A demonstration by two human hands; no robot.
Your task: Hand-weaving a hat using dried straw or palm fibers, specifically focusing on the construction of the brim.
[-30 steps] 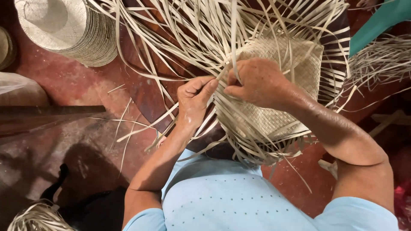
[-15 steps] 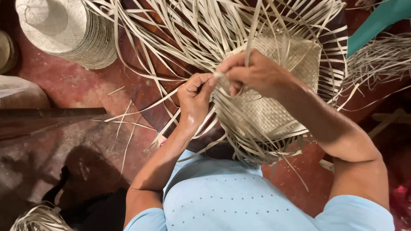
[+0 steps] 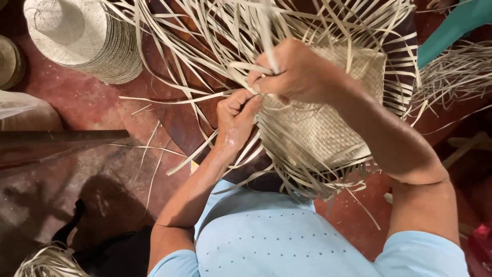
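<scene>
While the right hand (image 3: 300,72) pinches a pale straw strand (image 3: 266,31) that runs up and away from its fingertips, the left hand (image 3: 237,115) sits just below and beside it, fingers curled shut on other strands at the edge of the half-woven straw mat (image 3: 323,128). The woven patch lies under the right wrist and spreads off to that hand's right, loose strips fanning out all around. Well off beyond the left hand rests a stack of woven hats (image 3: 77,38).
</scene>
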